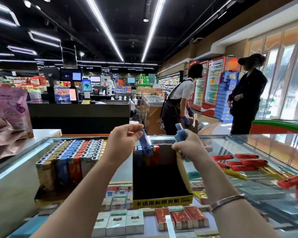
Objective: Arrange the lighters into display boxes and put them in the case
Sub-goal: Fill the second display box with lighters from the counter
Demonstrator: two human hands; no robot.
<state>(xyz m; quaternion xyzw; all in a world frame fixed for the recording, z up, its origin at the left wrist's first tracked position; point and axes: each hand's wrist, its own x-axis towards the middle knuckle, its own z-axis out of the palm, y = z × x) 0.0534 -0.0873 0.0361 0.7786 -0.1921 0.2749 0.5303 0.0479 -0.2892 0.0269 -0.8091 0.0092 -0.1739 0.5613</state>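
On top of the glass counter (248,143), we work over a nearly empty display box (162,177) with 1 short row started at its far end. Our left hand (122,140) pinches a blue lighter (145,145) by its top, lowering it into that row; our right hand (187,145) grips a light blue lighter (180,133) around its body. Loose red lighters (243,163) lie to the right, a full box (70,157) to the left. These look light, stiff and slick, so we judge a pinch near the cap steadiest.
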